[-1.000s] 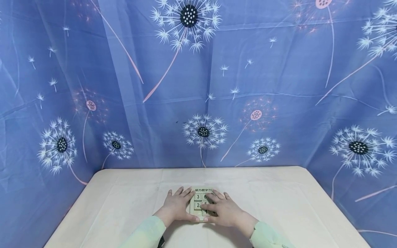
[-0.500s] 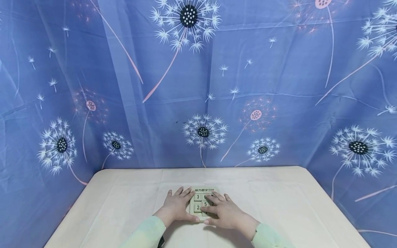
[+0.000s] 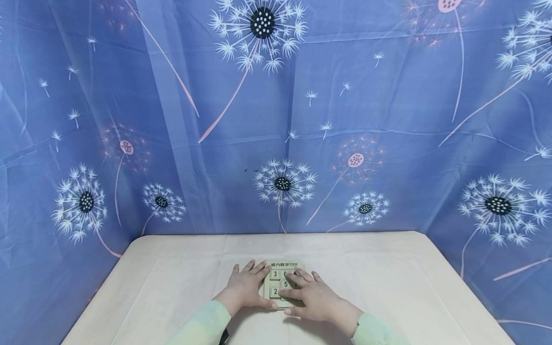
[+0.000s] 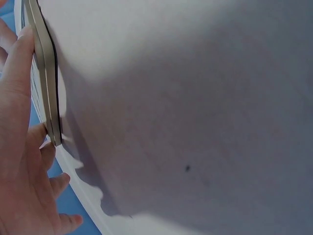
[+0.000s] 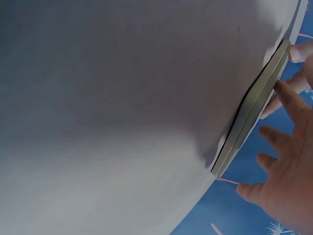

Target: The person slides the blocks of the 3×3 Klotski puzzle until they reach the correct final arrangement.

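Note:
A pale green magnetic number slide puzzle (image 3: 280, 265) lies flat on the table, its tiles marked with black digits. My left hand (image 3: 246, 287) holds it at the left, thumb on the near edge and fingertips at the far left corner. My right hand (image 3: 318, 298) reaches over the right side with fingers extended, one fingertip touching the 2 tile (image 3: 275, 292) at the lower left. A gap shows between that tile and the 3 tile (image 3: 275, 274). The right fingers cover several other tiles. Both wrist views show the puzzle's side edge (image 4: 49, 78).
The table (image 3: 172, 268) has a cream cover. Blue curtains (image 3: 224, 191) with a dandelion print hang behind it and along both sides.
The 2 tile has slid toward me, leaving a gap beneath the 3 tile. My right hand has moved slightly toward me with it; my left hand has stayed put.

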Demonstrator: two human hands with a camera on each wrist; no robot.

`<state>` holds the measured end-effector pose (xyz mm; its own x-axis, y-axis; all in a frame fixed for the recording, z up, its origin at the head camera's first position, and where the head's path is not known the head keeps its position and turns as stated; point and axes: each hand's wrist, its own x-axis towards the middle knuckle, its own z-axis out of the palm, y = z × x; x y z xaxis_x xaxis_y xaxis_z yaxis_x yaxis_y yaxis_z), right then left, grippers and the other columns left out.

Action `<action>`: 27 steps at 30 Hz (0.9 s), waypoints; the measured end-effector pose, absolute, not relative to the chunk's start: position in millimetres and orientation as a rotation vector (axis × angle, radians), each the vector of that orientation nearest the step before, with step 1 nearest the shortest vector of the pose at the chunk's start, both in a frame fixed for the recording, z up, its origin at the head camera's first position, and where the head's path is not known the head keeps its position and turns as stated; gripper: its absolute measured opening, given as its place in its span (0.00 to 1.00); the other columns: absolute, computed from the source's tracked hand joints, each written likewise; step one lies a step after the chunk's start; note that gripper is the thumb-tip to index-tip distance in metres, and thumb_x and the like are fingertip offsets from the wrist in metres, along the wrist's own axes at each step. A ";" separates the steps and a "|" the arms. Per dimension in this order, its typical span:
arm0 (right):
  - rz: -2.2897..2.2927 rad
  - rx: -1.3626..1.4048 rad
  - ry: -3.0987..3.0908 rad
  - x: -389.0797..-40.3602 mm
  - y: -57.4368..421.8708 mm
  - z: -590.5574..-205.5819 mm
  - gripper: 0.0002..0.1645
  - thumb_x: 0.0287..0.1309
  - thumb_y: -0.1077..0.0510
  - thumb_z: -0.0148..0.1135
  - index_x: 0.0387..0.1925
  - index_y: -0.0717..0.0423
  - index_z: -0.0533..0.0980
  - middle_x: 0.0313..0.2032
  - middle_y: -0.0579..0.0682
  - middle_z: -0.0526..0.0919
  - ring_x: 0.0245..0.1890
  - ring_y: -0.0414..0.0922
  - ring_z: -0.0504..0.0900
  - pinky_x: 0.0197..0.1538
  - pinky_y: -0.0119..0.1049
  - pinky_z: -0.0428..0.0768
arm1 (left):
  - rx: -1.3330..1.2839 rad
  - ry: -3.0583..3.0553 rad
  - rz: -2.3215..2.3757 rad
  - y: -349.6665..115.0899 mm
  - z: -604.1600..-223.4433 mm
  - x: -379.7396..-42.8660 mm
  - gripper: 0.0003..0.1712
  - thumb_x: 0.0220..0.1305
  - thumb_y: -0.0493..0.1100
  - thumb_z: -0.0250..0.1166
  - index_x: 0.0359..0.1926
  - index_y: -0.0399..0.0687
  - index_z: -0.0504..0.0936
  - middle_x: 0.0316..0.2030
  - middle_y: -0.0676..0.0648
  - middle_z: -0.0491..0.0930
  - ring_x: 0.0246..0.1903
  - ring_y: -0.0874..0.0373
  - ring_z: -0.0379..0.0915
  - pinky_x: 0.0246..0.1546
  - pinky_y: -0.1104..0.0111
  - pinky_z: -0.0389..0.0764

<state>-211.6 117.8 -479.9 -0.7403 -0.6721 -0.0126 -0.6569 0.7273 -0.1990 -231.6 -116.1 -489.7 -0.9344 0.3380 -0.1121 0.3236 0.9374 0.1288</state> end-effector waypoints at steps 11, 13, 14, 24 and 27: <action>-0.274 -1.119 2.839 -208.2 119.8 -481.3 0.31 0.63 0.29 0.59 0.65 0.30 0.78 0.74 0.53 0.71 0.77 0.62 0.64 0.70 0.73 0.68 | 0.491 2.952 0.196 -115.6 -489.2 -230.7 0.63 0.42 0.80 0.72 0.75 0.55 0.68 0.77 0.50 0.66 0.77 0.42 0.61 0.75 0.35 0.61; -0.272 -1.125 2.841 -208.0 120.0 -481.5 0.31 0.64 0.29 0.59 0.64 0.30 0.78 0.74 0.54 0.71 0.77 0.62 0.65 0.70 0.73 0.68 | 0.490 2.951 0.205 -115.7 -489.0 -230.4 0.63 0.42 0.80 0.73 0.75 0.55 0.68 0.77 0.50 0.66 0.77 0.42 0.61 0.75 0.34 0.60; -0.272 -1.128 2.843 -208.0 120.0 -481.6 0.31 0.64 0.29 0.58 0.64 0.30 0.78 0.74 0.54 0.71 0.76 0.62 0.65 0.70 0.73 0.68 | 0.491 2.951 0.207 -115.8 -488.9 -230.3 0.63 0.43 0.80 0.73 0.75 0.55 0.68 0.77 0.50 0.66 0.77 0.41 0.61 0.75 0.34 0.60; -0.269 -1.125 2.835 -206.9 120.6 -481.0 0.31 0.63 0.28 0.58 0.64 0.30 0.78 0.74 0.53 0.71 0.77 0.62 0.64 0.70 0.73 0.68 | 0.506 2.949 0.191 -116.6 -489.8 -231.8 0.63 0.43 0.80 0.72 0.76 0.56 0.67 0.77 0.50 0.66 0.77 0.42 0.61 0.75 0.34 0.61; -0.267 -1.123 2.831 -206.2 121.0 -481.6 0.31 0.63 0.28 0.58 0.64 0.30 0.78 0.74 0.53 0.70 0.77 0.62 0.64 0.71 0.72 0.67 | 0.502 2.950 0.193 -116.4 -489.5 -231.3 0.63 0.43 0.80 0.72 0.76 0.56 0.67 0.77 0.50 0.66 0.77 0.42 0.61 0.75 0.34 0.61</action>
<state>-206.2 121.0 -481.6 -0.7270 -0.6865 -0.0136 -0.6718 0.7153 -0.1922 -231.3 -116.4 -489.5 -0.9340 0.3370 -0.1185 0.3187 0.9360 0.1498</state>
